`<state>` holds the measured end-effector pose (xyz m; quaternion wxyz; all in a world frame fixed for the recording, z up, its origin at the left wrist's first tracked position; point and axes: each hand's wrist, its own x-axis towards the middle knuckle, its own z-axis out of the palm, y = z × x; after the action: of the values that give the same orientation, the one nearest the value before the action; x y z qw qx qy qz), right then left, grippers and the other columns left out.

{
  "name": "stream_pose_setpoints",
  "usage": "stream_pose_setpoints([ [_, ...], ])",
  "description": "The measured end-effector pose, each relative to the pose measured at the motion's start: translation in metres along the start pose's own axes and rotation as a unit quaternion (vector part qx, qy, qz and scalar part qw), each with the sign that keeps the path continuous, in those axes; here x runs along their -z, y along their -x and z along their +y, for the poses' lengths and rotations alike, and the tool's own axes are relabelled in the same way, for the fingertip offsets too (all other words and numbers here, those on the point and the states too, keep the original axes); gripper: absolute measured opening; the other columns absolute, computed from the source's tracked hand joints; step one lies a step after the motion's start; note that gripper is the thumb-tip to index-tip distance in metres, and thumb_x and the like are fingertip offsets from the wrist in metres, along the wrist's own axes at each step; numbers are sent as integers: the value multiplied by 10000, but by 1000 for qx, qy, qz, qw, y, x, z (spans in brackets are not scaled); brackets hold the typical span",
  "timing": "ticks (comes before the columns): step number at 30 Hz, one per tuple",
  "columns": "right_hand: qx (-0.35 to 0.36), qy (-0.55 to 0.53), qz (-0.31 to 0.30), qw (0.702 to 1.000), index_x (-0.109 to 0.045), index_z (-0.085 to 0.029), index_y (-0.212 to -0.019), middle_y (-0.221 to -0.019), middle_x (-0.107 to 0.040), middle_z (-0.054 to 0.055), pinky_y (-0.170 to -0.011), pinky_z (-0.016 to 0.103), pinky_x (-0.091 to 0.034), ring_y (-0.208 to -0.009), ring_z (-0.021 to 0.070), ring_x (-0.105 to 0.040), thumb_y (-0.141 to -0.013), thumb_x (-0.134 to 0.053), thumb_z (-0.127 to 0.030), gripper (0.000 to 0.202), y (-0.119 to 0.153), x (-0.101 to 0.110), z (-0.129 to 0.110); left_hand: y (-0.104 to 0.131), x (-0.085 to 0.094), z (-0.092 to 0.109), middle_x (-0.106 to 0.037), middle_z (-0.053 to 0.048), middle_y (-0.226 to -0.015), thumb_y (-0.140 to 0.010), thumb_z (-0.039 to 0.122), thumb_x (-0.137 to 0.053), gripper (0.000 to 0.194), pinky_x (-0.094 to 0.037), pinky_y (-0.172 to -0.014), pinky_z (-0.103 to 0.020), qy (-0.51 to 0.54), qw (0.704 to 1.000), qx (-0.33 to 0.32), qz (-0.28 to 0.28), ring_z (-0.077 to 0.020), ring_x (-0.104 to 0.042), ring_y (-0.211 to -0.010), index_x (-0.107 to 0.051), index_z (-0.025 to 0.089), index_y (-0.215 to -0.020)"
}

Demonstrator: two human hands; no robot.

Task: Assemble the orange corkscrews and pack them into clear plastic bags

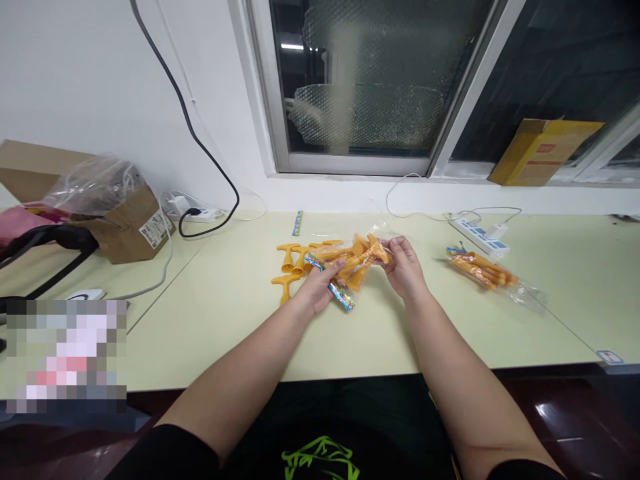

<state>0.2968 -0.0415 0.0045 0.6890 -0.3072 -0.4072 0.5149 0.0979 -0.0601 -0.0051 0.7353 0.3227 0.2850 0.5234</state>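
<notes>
Between my two hands is a clear plastic bag [342,295] with a blue and green printed strip, holding several orange T-shaped plastic pieces [363,257]. My left hand [320,287] is closed on the bag near its printed strip, thumb on top. My right hand [404,267] pinches the other end of the bag, by the pieces' crossbars. Loose orange T-shaped pieces [285,283] lie on the table just left of and behind my left hand. Behind the held bag, a flat clear bag with a printed strip [297,223] lies on the table.
A filled bag of orange pieces [483,270] lies to the right, near a white power strip [480,237]. On the left stand an open cardboard box [127,230] and a black cable [235,193]. A yellow carton [543,153] leans on the window. The table's front edge runs close before me.
</notes>
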Motion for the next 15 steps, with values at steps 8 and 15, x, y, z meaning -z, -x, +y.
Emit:
stream_pose_setpoints([
  [8, -68, 125, -37, 989, -765, -213, -1014, -1044, -760, 52, -596, 230, -566, -882, 173, -690, -754, -812, -568, 442, 1, 4, 5, -2, 3, 2, -688, -134, -1356, -824, 251, -831, 471, -494, -1144, -446, -4, 999, -27, -32, -289, -650, -1272, -691, 163, -1265],
  [15, -63, 163, -18, 984, -797, -177, -974, -869, -766, 44, -733, 291, -616, -802, 167, -714, -763, -784, -622, 493, -1, 8, 9, -4, 2, 4, -731, -126, -1268, -801, 248, -844, 449, -520, -1120, -431, -16, 1000, -6, 21, -270, -696, -1189, -704, 157, -1217],
])
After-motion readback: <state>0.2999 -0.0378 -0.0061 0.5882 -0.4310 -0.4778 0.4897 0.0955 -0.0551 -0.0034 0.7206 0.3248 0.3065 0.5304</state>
